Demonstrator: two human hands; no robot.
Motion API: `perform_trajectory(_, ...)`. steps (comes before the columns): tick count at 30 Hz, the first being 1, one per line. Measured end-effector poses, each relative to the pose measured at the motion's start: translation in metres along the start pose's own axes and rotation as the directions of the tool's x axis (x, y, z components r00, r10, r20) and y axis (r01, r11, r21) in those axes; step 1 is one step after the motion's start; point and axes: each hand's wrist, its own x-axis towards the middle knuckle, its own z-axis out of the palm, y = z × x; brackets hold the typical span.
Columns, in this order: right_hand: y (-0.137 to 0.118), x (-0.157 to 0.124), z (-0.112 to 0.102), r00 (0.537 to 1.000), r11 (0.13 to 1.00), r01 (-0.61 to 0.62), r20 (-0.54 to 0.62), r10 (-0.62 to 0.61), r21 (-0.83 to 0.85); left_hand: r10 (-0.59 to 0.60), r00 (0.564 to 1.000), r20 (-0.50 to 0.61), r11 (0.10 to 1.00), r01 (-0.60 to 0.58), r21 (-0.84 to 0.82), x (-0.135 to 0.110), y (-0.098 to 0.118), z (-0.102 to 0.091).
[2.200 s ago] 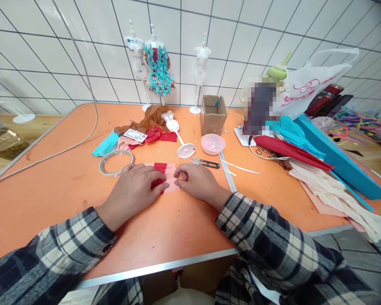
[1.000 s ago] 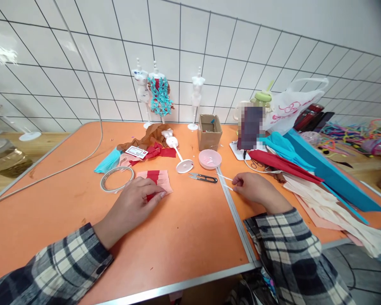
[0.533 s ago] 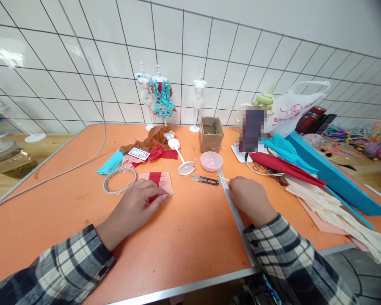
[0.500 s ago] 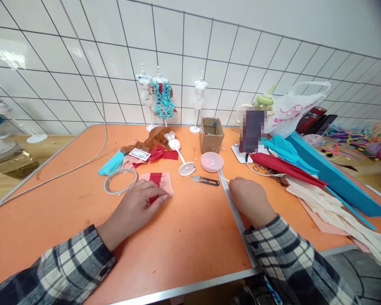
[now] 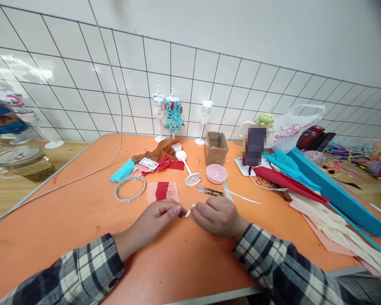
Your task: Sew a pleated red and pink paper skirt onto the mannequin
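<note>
A pink and red pleated paper piece [image 5: 163, 192] lies on the orange table [image 5: 66, 207]. My left hand [image 5: 157, 219] rests on its near edge, fingers pressed together on the paper. My right hand [image 5: 218, 217] is right beside it, pinching a short white strip [image 5: 189, 210] that points toward the left fingertips. Black thread snips [image 5: 210, 192] lie just beyond my right hand.
A tape roll [image 5: 130, 188], a pink bowl [image 5: 216, 173], a cardboard box [image 5: 216, 148] and a fallen white doll stand [image 5: 187, 167] sit behind the paper. Small mannequins [image 5: 173, 115] stand at the wall. Crepe paper sheets [image 5: 307, 186] pile up at the right.
My right hand came back from the right with a white strip and now meets my left hand. The left hand slid toward the paper's near edge. The view tilted upward.
</note>
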Motion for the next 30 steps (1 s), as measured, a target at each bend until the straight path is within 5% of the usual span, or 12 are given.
perform_trajectory(5, -0.013, 0.022, 0.02, 0.989, 0.992, 0.105, -0.11, -0.097, 0.069, -0.109, 0.991, -0.072, 0.991, 0.103, -0.089, -0.001, 0.0, -0.001)
perform_trajectory(10, -0.012, 0.022, 0.024, 0.994, 0.993, 0.097, -0.063, -0.093, 0.071, -0.165, 0.98, -0.109, 0.984, 0.171, 0.045, 0.001, 0.001, -0.006)
perform_trajectory(18, -0.012, 0.018, 0.023, 0.996, 0.987, 0.09, -0.018, -0.089, 0.131, -0.208, 0.974, -0.088, 0.978, 0.209, 0.002, 0.004, -0.003, -0.005)
perform_trajectory(21, -0.01, 0.014, 0.025, 0.99, 0.923, -0.138, 0.056, 0.126, 0.36, -0.137, 0.983, -0.124, 0.981, 0.152, 0.119, 0.002, -0.004, -0.005)
perform_trajectory(24, -0.009, 0.011, 0.029, 0.901, 0.667, -0.43, 0.235, 0.366, 0.609, 0.007, 0.995, -0.095, 0.958, 0.021, 0.287, -0.002, -0.005, -0.006)
perform_trajectory(26, -0.009, 0.009, 0.033, 0.871, 0.561, -0.488, 0.336, 0.358, 0.669, 0.087, 0.995, -0.056, 0.923, -0.059, 0.381, -0.004, -0.004, -0.006)
perform_trajectory(30, -0.013, 0.008, 0.039, 0.84, 0.52, -0.543, 0.436, 0.324, 0.659, 0.152, 0.988, -0.007, 0.866, -0.13, 0.483, -0.006, -0.002, -0.006)
